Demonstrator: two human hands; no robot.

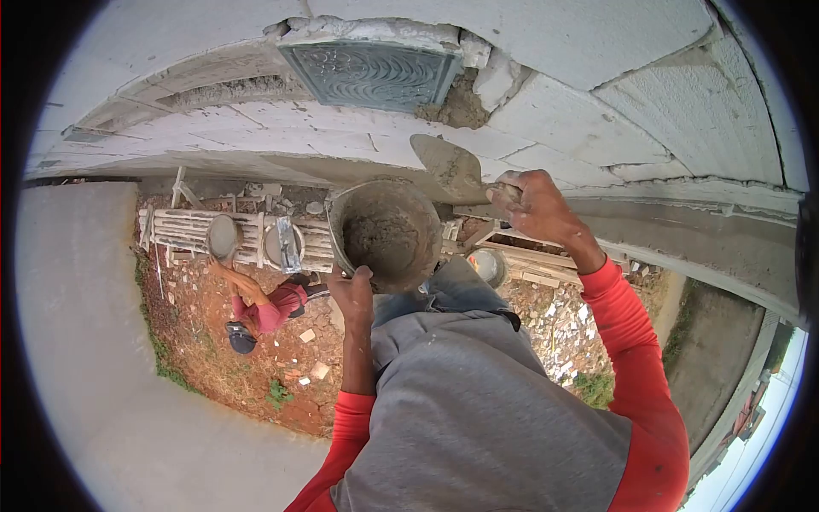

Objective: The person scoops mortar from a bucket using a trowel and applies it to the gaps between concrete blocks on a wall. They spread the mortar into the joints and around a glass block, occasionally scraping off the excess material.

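Note:
My left hand (351, 294) grips the near rim of a bucket (341, 224), fingers closed on its edge. Wet grey mortar (384, 243) lies inside the bucket. My right hand (536, 205) is wrapped round the handle of a trowel (448, 166), whose mortar-smeared blade points left, up beside the block wall (572, 119). Above the bucket, a dark patterned glass block (375, 75) is set in the wall. Rough mortar (461, 101) sits at its right lower corner, below a broken piece of block (499, 79).
Far below on the left, a co-worker (273, 309) in a cap holds a round pan (223, 236) beside a bamboo platform (183, 229). Another bucket (488, 266) stands below by planks (542, 260). Rubble (563, 333) covers the ground. A concrete ledge (682, 218) runs along the wall.

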